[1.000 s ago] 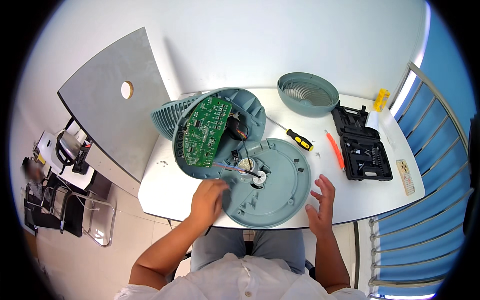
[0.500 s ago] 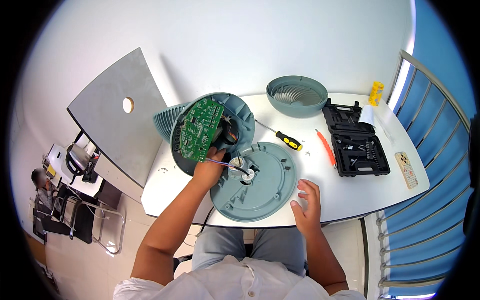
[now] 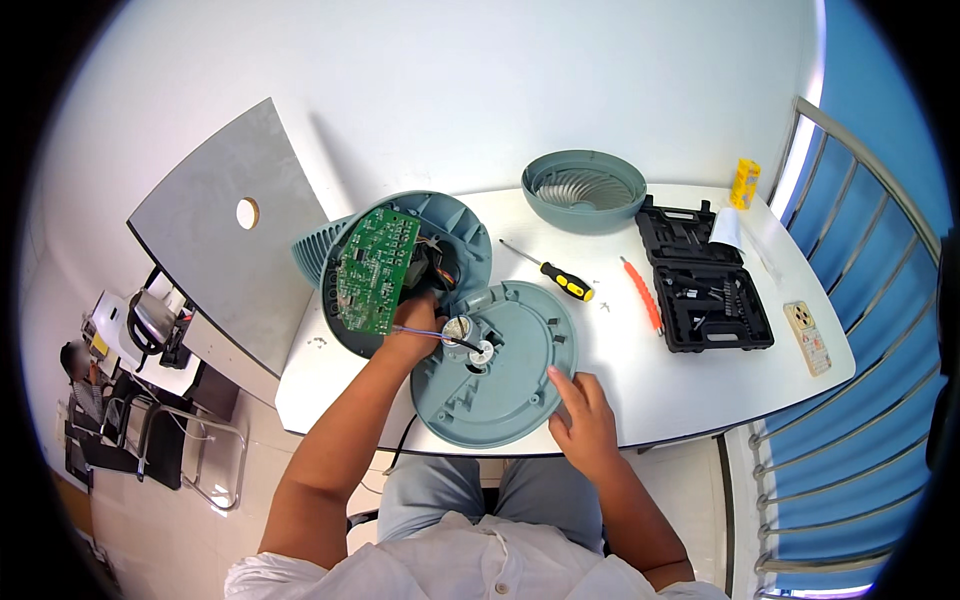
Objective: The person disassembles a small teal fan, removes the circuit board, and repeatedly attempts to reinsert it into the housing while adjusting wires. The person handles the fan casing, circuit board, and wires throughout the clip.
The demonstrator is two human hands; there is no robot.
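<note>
On the left of the table lies a grey-green round housing [image 3: 464,222], tilted and open, with a green circuit board [image 3: 376,268] leaning out of it. My left hand [image 3: 412,335] reaches into the housing below the board, its fingers hidden. In front rests a round grey-green base plate [image 3: 515,375], with a small silver motor [image 3: 457,329] and wires running from it past my left wrist. My right hand [image 3: 586,420] is at the plate's right rim, index finger stretched to the edge and thumb apart; it holds nothing.
A yellow-black screwdriver [image 3: 566,281] and small screws lie beyond the plate, beside a red-handled tool [image 3: 642,295]. Farther right sits an open black toolkit case [image 3: 712,308], then a phone [image 3: 807,338]. A grey-green bowl-shaped shell [image 3: 585,205] and yellow box [image 3: 745,184] stand behind.
My right hand has moved left to the base plate's rim. My left hand reaches deeper into the housing, and the circuit board stands a little more upright. The whole view has shifted slightly.
</note>
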